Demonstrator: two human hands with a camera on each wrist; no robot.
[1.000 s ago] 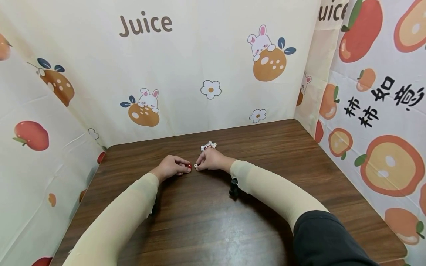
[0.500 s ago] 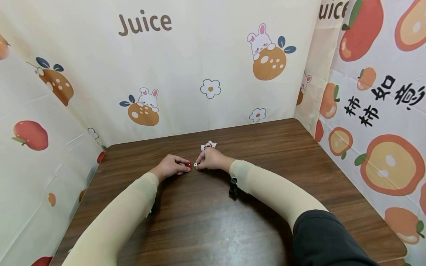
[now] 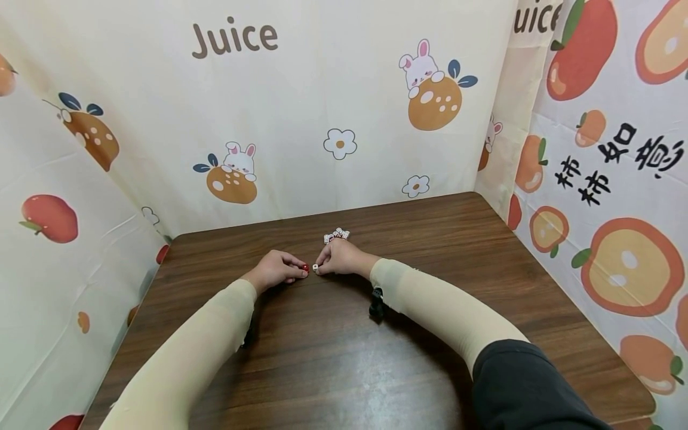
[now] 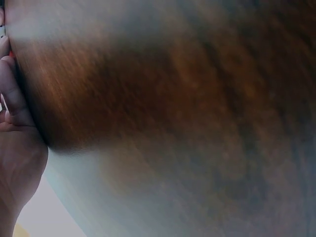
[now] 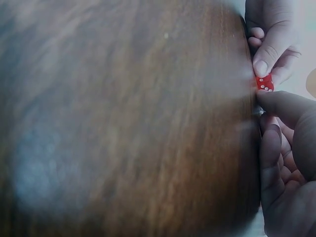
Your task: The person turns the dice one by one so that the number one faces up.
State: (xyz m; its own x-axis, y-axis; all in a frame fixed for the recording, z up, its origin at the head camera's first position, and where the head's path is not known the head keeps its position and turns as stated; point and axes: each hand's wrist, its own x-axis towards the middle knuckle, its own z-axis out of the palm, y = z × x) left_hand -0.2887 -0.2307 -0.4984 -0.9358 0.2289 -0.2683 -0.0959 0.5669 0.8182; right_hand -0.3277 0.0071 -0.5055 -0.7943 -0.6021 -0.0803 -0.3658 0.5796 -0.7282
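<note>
Near the middle of the table, my left hand (image 3: pixel 273 269) pinches a red die (image 3: pixel 305 268) between thumb and fingers. Facing it, my right hand (image 3: pixel 343 257) pinches a white die (image 3: pixel 315 268), with a narrow gap separating the two dice. White pips show on the red die (image 5: pixel 265 82) in the right wrist view, under the left thumb and just above my right fingers. The left wrist view catches only the edge of my left hand (image 4: pixel 19 143) and a sliver of red at its fingers.
Behind my right hand lies a small cluster of white and red dice (image 3: pixel 337 234), partly covered by that hand. The dark wood table (image 3: pixel 322 358) meets fruit-printed cloth walls (image 3: pixel 301 89) at the back and both sides. A black object (image 3: pixel 377 304) hangs below the right wrist.
</note>
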